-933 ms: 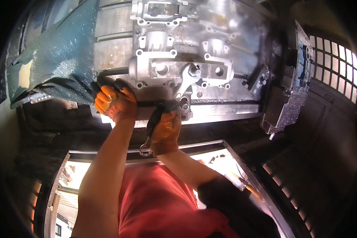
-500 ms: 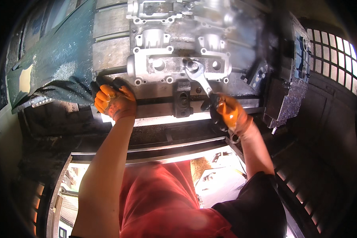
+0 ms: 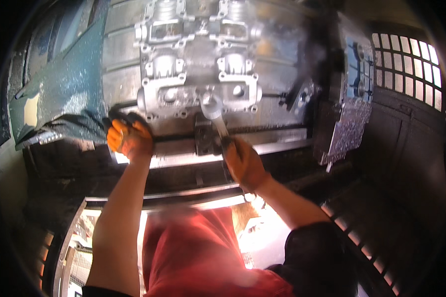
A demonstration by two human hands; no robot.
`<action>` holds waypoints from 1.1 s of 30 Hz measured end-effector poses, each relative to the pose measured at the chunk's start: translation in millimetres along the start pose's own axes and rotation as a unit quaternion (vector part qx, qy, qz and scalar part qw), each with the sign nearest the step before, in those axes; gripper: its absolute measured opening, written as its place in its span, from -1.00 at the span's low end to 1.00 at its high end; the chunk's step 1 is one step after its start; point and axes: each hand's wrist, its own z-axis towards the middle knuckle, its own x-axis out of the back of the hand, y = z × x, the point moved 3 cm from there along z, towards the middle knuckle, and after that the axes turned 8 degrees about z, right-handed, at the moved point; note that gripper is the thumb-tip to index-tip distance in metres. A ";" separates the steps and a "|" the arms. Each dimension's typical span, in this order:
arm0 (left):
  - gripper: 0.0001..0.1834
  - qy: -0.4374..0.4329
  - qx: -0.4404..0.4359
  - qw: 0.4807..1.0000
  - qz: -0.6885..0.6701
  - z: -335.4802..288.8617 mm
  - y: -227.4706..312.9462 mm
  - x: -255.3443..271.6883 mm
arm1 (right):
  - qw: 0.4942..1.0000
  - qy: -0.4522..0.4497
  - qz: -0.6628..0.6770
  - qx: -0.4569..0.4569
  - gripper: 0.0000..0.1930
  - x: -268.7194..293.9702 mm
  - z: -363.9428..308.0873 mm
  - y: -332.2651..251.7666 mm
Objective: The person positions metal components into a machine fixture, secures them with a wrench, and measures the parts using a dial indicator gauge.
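Note:
My right hand (image 3: pixel 245 164), in an orange and black glove, is closed round the handle of a wrench (image 3: pixel 222 128). The wrench's head lies over the middle of the bar across the front metal casting (image 3: pixel 246 100); the fastener beneath it is blurred. A dark block (image 3: pixel 203 140) stands at the table's front edge, just left of the wrench. At the left front edge of the machine table (image 3: pixel 124 81), my gloved left hand (image 3: pixel 130 138) rests with its fingers curled down beside the green cover; whatever lies under the fingers is hidden.
More silvery castings (image 3: pixel 166 30) sit farther back on the slotted table. A green sheet (image 3: pixel 64 86) with metal chips drapes the left side. To the right stand a blue part (image 3: pixel 358 69) and a chip-covered block (image 3: pixel 343 129). A metal rail (image 3: pixel 168 194) runs before my body.
The wrench has swung leftward with my right hand, its handle now nearer the dark block. My left hand stays at the table edge, while the whole view has shifted slightly.

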 end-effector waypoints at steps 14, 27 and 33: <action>-0.43 -0.043 -0.009 0.999 -0.009 -3.0 -0.1 -9.4 | 0.746 0.062 -0.584 0.313 -0.59 187.5 203.8 -124.3; -0.55 -0.014 -0.003 0.999 -0.052 3.6 3.6 4.0 | 0.737 -0.038 -0.582 0.343 -0.56 160.7 236.8 -140.8; -0.57 -0.063 0.017 0.998 -0.021 -0.1 -1.8 2.8 | 0.945 0.133 -0.297 0.033 -0.68 20.9 154.4 -104.3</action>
